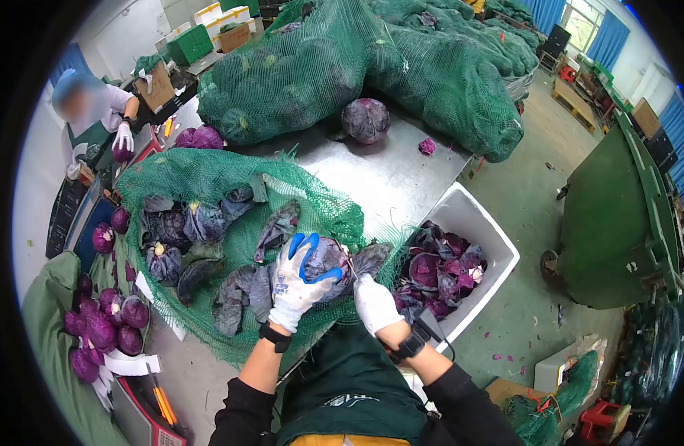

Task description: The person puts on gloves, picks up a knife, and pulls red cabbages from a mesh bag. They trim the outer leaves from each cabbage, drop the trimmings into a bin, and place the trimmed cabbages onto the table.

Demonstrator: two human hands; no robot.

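Note:
My left hand (294, 281), in a white glove with blue fingertips, is wrapped over a red cabbage (328, 262) and holds it on the green mesh bag (312, 195). Closed in its white glove, my right hand (375, 301) grips a knife, of which only a thin blade (352, 267) shows, against the cabbage's stem end. A dark outer leaf (372, 259) sticks out beside the blade. More loose leaves (236, 297) lie left of my left hand. Several untrimmed cabbages (205, 221) sit farther left within the open bag.
A white foam box (498, 271) with purple leaves stands at my right. Full mesh bags (282, 82) and a single cabbage (366, 120) lie across the metal table (342, 167). Peeled cabbages (102, 331) are heaped at left, near a co-worker (97, 111). A green wheeled bin (617, 215) stands right.

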